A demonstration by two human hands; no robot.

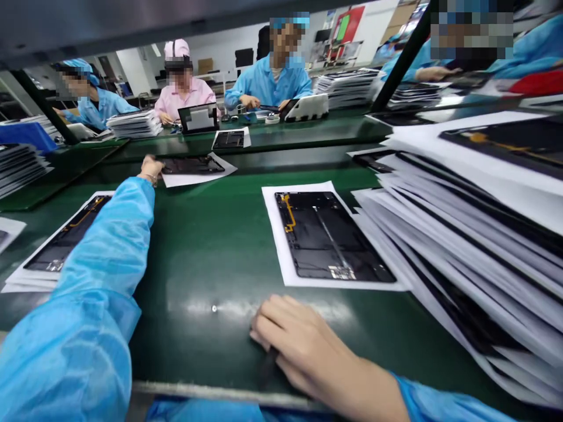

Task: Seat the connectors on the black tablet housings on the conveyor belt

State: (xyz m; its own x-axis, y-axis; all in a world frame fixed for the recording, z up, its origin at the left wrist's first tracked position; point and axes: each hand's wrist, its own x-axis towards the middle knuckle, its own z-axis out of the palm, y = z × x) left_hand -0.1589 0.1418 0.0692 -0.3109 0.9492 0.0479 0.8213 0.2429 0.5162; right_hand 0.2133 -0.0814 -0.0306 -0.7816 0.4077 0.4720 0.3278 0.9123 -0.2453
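Far ahead at the left, my left hand (pixel 152 168) reaches across the table with its fingers closed on the left end of a black tablet housing (pixel 191 164), which lies on white paper. My right hand (pixel 294 337) rests near the front edge, fingers curled round a small dark object, mostly hidden and blurred. Beyond that hand, another tablet housing (pixel 325 234) with an orange flex cable lies on a white sheet (pixel 275 246). A third housing (pixel 65 237) lies on paper at the left, partly behind my sleeve.
A tall, uneven stack of paper sheets and housings (pixel 440 246) leans at the right. A small round metal piece (pixel 214 308) lies on the green table (pixel 197 252). Across a raised ledge, co-workers (pixel 272 82) sit among more stacks. A shelf (pixel 132 29) hangs overhead.
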